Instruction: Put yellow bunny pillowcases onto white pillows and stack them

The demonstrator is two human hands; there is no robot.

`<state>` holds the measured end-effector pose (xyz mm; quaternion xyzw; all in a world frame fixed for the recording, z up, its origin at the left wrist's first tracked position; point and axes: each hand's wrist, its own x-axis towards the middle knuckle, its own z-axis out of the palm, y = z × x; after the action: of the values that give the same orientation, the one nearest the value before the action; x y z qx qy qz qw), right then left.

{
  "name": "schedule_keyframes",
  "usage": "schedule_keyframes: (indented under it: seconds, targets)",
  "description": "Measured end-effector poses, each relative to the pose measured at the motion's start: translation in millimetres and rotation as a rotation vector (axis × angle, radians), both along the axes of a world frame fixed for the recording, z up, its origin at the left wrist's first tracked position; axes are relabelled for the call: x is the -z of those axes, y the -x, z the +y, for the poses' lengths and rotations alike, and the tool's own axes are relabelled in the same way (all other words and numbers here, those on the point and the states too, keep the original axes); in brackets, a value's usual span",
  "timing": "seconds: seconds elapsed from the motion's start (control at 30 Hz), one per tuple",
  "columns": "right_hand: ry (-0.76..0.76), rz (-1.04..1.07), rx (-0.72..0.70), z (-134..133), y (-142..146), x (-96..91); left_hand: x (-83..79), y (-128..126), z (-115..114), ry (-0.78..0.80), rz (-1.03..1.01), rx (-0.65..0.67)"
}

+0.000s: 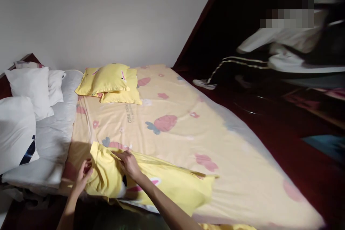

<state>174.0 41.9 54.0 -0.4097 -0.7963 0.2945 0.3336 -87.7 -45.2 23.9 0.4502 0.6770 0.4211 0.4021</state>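
A yellow pillowcase (167,183) with a pink and white print lies at the near edge of the bed, over the yellow strawberry-print sheet (175,129). My left hand (84,174) pinches its left corner edge, fingers closed on the cloth. My right hand (129,163) rests on top of the pillowcase near its open end, fingers curled and gripping the fabric.
Two yellow pillows (110,82) are stacked at the head of the bed. White pillows (32,90) and a white duvet (51,140) lie to the left. Another person (283,46) in white top and dark striped trousers stands at the right on the dark red floor (283,140).
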Motion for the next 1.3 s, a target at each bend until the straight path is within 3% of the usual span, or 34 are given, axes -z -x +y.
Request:
schedule_keyframes:
  seconds: [0.13, 0.23, 0.37, 0.53, 0.63, 0.7, 0.8, 0.9, 0.97, 1.07, 1.13, 1.23, 1.3]
  targets:
    - [-0.189, -0.019, 0.051, 3, -8, -9.2, 12.3, -5, -17, -0.165, 0.301, 0.021]
    - [-0.338, 0.023, 0.095, 3, -16, -14.6, 13.4, -10, -16, -0.214, 0.335, -0.020]
    - [-0.356, 0.106, 0.177, 2, -35, -20.4, 4.2, -14, -6, -0.233, 0.326, -0.081]
    - [-0.227, 0.252, 0.180, -5, -53, -34.8, 0.5, -24, 18, -0.203, 0.286, -0.076]
    - [-0.093, 0.334, 0.174, -8, -58, -45.2, -5.6, -31, 35, -0.169, 0.280, 0.015]
    - [0.078, 0.396, 0.138, -9, -61, -51.3, -19.9, -33, 41, -0.147, 0.291, 0.085]
    - [0.332, 0.496, 0.140, -9, -64, -57.2, -54.9, -39, 37, -0.218, 0.308, 0.174]
    - [0.418, 0.543, 0.181, -11, -60, -58.8, -85.1, -61, 30, -0.333, 0.271, 0.433]
    - [0.431, 0.563, 0.164, -12, -54, -59.1, -91.1, -83, 32, -0.293, 0.308, 0.507]
    - [0.464, 0.546, 0.069, -11, -48, -60.8, -79.7, -111, 44, -0.141, 0.412, 0.341]
    - [0.490, 0.511, 0.009, -8, -56, -61.2, -67.0, -117, 51, -0.058, 0.381, 0.266]
    - [0.466, 0.373, -0.060, -5, -91, -50.9, -52.4, -106, 52, 0.079, 0.201, 0.225]
    - [0.385, 0.093, -0.026, -7, -122, -32.1, -46.3, -94, 48, 0.152, 0.025, 0.183]
